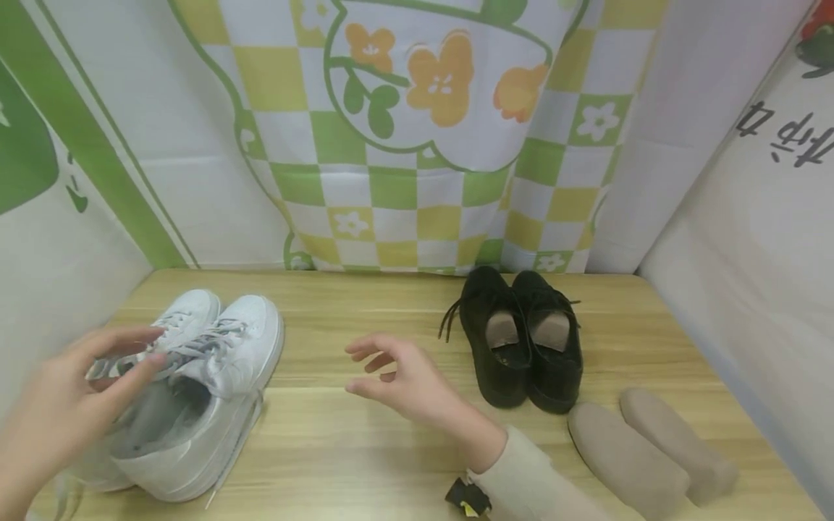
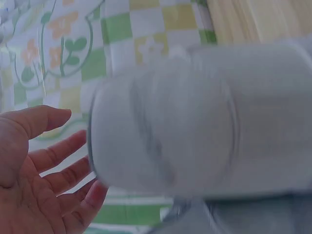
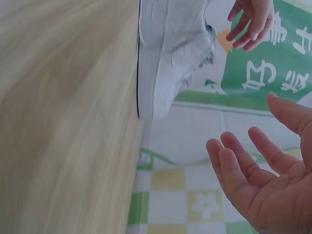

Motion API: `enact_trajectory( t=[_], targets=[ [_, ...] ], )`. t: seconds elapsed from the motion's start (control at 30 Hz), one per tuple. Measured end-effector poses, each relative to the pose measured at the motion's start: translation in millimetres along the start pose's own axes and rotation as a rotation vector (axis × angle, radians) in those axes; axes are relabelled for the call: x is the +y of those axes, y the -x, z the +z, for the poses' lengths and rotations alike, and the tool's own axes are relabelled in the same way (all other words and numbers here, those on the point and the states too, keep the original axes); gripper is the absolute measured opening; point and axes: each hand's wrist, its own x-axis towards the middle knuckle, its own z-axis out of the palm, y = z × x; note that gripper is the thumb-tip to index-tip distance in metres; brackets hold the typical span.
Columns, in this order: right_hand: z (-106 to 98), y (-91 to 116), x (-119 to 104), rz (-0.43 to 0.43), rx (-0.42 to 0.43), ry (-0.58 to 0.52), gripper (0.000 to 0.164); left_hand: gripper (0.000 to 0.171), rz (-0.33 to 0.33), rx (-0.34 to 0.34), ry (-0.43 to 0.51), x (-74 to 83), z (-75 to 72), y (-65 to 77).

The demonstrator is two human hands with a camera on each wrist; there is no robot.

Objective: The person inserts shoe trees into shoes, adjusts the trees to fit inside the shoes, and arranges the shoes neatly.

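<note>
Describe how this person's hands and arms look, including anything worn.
The left hand and right hand are bare, without gloves. The right sleeve is long and pale cream; beside it shows a small black item with a yellow mark. No left sleeve is in view.

Cloth-walled booth, wider setting unclear
Checked cloth (image 1: 397,184) far, green-printed cloth (image 1: 55,282) left, lettered cloth (image 1: 749,246) right, around a wooden desk (image 1: 365,304).

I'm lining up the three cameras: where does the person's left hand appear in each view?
Head: the left hand is at lower left, overlapping the white sneakers.
Left wrist: the left hand is at lower left.
Right wrist: the left hand is at upper right; the larger one below is the right hand.
Shared landmark: the green-and-yellow checkered cloth.
</note>
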Motion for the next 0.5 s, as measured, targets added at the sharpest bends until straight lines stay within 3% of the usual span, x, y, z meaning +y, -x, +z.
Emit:
enact_trajectory(
  t=[0.17,0.33,0.5],
  targets=[
    [19.5,-12.4,-6.2,-0.004,-0.034,-0.021,0.041,0.031,-0.011,0.087,0.062,-25.4,-8.5,-3.3],
    [36.4,-23.1,-12.3,-0.016,-0.059,-0.052,0.044,0.058,0.01,0.194,0.103,-44.1,-10.1,-3.8],
    [52.1,-33.3,-17.4,-0.002,-0.049,-0.088,0.045,0.061,-0.021,0.169,0.137,-67.1,-12.8,-4.3]
  ],
)
